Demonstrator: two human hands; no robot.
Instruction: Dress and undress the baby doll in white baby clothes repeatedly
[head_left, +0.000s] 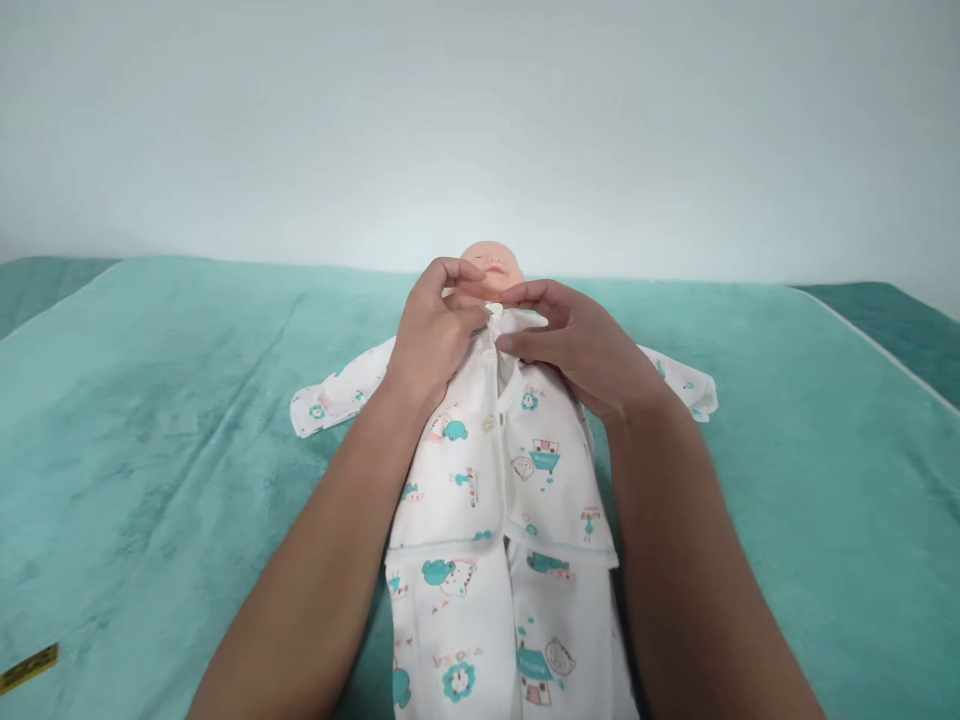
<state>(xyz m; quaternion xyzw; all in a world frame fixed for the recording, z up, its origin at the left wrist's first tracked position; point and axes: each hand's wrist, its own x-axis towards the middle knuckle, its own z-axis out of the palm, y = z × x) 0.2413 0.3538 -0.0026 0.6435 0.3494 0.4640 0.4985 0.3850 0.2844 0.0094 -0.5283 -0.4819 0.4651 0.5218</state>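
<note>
A baby doll (491, 262) lies on its back, dressed in a white printed shirt (457, 470) and matching trousers (457, 640). At the collar, my left hand (439, 330) pinches the shirt's front edge next to the top button (494, 309). My right hand (566, 340) grips the other front edge just opposite, its thumb and fingers on the cloth. Below the hands, two pale buttons (490, 424) show along the front opening, and the lower hem hangs slightly apart. The doll's neck is partly hidden behind my fingers.
A teal plush blanket (195, 480) spreads under the doll. Both shirt sleeves (341, 395) stretch out sideways. A yellow and black strip (28, 668) lies at the lower left. Behind the blanket rises a pale wall (480, 120).
</note>
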